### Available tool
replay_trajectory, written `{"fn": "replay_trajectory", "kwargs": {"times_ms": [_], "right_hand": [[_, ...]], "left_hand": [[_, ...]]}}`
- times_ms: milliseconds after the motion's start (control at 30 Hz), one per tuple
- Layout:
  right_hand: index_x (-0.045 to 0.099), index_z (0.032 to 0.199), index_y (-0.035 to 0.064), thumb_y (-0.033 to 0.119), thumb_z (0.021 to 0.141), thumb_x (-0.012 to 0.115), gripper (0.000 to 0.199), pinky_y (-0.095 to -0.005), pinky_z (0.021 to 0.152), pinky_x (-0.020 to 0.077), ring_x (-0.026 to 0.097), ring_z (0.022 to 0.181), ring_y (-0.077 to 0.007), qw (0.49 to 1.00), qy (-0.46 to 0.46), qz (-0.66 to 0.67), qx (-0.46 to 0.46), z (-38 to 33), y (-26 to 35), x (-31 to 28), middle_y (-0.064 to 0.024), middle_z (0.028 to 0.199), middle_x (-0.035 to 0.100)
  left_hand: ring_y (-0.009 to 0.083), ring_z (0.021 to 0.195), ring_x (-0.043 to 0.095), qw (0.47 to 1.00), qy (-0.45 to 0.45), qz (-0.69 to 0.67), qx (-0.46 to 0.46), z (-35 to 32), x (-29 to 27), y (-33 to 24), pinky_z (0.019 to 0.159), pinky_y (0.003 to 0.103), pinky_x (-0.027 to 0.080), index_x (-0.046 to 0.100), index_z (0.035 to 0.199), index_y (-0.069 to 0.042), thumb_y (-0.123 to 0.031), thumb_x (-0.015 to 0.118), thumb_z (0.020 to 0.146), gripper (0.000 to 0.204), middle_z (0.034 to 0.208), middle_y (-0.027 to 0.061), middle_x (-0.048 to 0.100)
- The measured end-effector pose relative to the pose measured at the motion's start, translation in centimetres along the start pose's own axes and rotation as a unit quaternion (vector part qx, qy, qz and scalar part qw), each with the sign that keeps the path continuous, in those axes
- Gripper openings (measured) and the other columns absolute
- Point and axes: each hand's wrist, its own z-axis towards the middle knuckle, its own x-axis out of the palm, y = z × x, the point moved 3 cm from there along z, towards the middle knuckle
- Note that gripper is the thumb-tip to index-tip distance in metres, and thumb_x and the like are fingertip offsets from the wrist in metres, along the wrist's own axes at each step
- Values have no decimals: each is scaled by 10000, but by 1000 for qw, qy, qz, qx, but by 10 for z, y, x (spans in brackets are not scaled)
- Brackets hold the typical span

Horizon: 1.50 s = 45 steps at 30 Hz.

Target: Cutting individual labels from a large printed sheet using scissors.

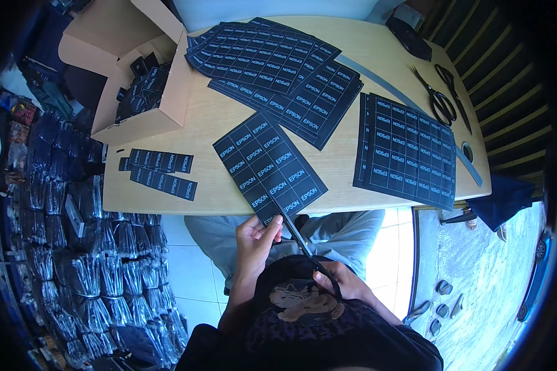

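My left hand [257, 239] pinches the near corner of a black sheet [270, 162] printed with a grid of pale lettering. Most of that sheet lies on the table, its near corner reaching past the front edge. In my right hand [343, 279] is a pair of black-handled scissors [298, 237]. Their blades lie along a line of the grid at the sheet's near end, beside my left thumb. Left of the sheet are several cut black strips [163, 183] with the same lettering.
An open cardboard box [173, 111] with small black pieces stands at the far left. Stacks of black sheets lie at the back [266, 52] and right [408, 148]. A metal ruler [384, 81] and more scissors [440, 105] rest at the right. Plastic-wrapped bundles [99, 278] fill the left floor.
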Motion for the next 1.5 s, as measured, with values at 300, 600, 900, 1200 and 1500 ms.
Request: {"fn": "replay_trajectory", "kwargs": {"times_ms": [300, 600, 900, 1200, 1500], "right_hand": [[565, 847, -28, 443, 929, 468, 488, -320, 596, 405, 507, 623, -147, 1000, -27, 6, -16, 1, 7, 1, -73, 635, 536], [526, 770, 2, 460, 886, 545, 473, -295, 511, 338, 431, 573, -96, 999, 11, 14, -42, 4, -12, 0, 6, 593, 439], [483, 890, 3, 567, 904, 398, 570, -342, 676, 408, 493, 718, -196, 998, 34, -20, -41, 7, -6, 1, -86, 734, 505], [490, 891, 5, 556, 902, 419, 555, -342, 673, 402, 483, 720, -197, 998, 35, -18, -50, 11, -5, -1, -87, 737, 505], [494, 888, 9, 572, 892, 425, 567, -348, 679, 399, 478, 721, -197, 998, 41, -31, -36, 9, -7, 0, -84, 738, 497]], "left_hand": [[60, 609, 536, 1000, -3, 12, 1, -1, -3, 0, 550, 194, 428, 611, 868, -11, -98, 632, 858, 90, 724, 21, 597], [66, 625, 544, 1000, -25, 6, 3, 1, -3, -1, 555, 198, 435, 609, 900, -6, -105, 624, 866, 105, 763, 16, 601], [68, 605, 539, 1000, 1, 15, 1, -1, -2, -1, 541, 196, 420, 602, 847, -1, -99, 633, 859, 104, 714, 22, 595], [63, 598, 527, 999, 29, 23, -2, 0, -2, 0, 529, 200, 412, 602, 842, 1, -89, 629, 860, 96, 709, 20, 587], [55, 597, 511, 1000, 25, 4, 2, 1, -3, -5, 531, 195, 395, 602, 851, -1, -93, 609, 875, 95, 708, 9, 577]]}}
